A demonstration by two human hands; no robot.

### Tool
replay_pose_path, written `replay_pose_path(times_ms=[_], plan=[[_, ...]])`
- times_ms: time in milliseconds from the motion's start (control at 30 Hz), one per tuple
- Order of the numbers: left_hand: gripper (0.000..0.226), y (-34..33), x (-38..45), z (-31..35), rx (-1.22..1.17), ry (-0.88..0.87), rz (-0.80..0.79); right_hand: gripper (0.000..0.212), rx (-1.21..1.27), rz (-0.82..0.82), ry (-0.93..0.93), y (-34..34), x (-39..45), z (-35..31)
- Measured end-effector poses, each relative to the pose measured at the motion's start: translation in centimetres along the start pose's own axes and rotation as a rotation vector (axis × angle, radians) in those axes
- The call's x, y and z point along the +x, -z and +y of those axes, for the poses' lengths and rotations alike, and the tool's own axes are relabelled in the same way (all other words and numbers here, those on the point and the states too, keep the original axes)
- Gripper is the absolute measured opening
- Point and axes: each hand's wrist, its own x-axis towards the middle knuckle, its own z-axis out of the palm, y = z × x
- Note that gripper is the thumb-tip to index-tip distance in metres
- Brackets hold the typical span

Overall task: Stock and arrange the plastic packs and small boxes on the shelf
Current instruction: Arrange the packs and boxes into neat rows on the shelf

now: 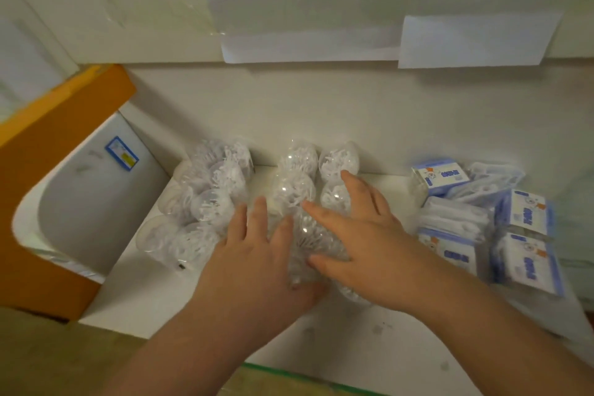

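Both flat hands, left (257,254) and right (363,235), press clear packs (299,177); blue boxes (527,254) alongside.

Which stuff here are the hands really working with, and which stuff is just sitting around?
Part of the job:
- middle plastic pack, under both hands: left hand, right hand
- left plastic pack
- small blue-and-white boxes
- white shelf

Just lying about:
- orange box
- white tub with a blue sticker
- paper sheets on the wall
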Motion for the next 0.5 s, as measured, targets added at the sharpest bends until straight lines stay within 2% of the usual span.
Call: replay_pose_path(times_ms=[100,233,400,500], plan=[[0.104,-0.6,0.2,-0.3,0.038,-0.059,0.01,0.074,0.045,0.018,-0.015,-0.8,0.1,-0.1],[0.1,-1.0,-0.2,-1.5,-0.051,-0.133,0.04,0.06,0.139,0.077,-0.033,-1.4,-0.4,-0.3],[0.1,-1.3,-0.2,-2.6,-0.073,-0.315,0.069,0.074,0.21,0.097,-0.089,-2.2,-1.0,-1.0],[0.102,-1.4,0.3,-3.1,-0.111,-0.404,0.084,0.065,0.329,0.242,-0.134,-2.8,-1.1,-1.6]])
